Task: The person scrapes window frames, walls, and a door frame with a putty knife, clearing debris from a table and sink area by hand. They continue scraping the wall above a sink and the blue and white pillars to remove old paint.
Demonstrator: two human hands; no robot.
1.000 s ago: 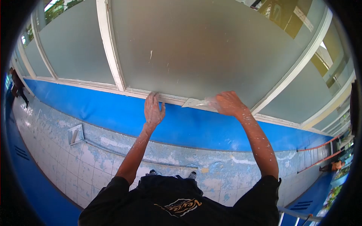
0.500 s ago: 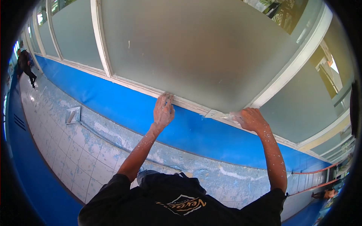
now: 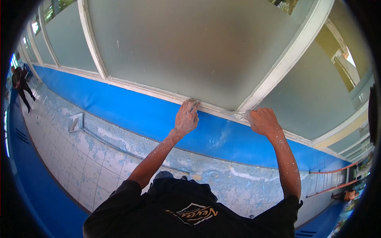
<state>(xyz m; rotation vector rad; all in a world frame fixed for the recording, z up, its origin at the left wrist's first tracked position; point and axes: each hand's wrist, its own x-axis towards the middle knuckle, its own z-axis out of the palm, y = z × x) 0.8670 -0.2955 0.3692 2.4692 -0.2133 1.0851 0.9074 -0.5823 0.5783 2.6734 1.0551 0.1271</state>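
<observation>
My right hand [image 3: 264, 120] is closed around the handle of a putty knife [image 3: 241, 116]. Its blade, mostly seen edge-on, touches the white window ledge [image 3: 151, 92] by the foot of an upright frame post [image 3: 274, 75]. To the left, my left hand [image 3: 187, 117] lies on the same ledge with fingers stretched out, whitened by powder, and holds nothing. Frosted glass [image 3: 186, 51] rises above both hands. Below the ledge runs a blue wall band [image 3: 135, 105], marked by a pale streak of dust [image 3: 222, 135] between my arms.
A flat plate with a handle, like a plasterer's hawk [image 3: 75, 123], lies on the paint-spattered tiled floor [image 3: 89, 166] at left. One person [image 3: 22, 85] stands far left. Another person [image 3: 345, 195] is far right, near an orange ladder [image 3: 333, 189].
My left hand has slid right along the ledge. The putty knife now meets the ledge at the post's foot, its blade less visible. Pale dust has appeared on the blue wall; the view has shifted.
</observation>
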